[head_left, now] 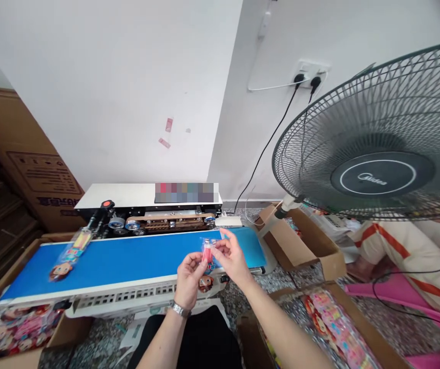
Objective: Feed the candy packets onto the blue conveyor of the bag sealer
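Observation:
My left hand and my right hand together pinch a small clear packet with pink contents and a cartoon face at its lower end. They hold it upright over the near edge of the blue conveyor belt. The left hand, with a watch on its wrist, grips the packet's lower part; the right pinches its top. Another cartoon packet lies on the belt at the far left, beside the sealing machine.
A cardboard box of sealed packets sits under the belt's left end. Another box of packets is at my lower right. An open box, a large standing fan and another person's striped sleeve lie to the right.

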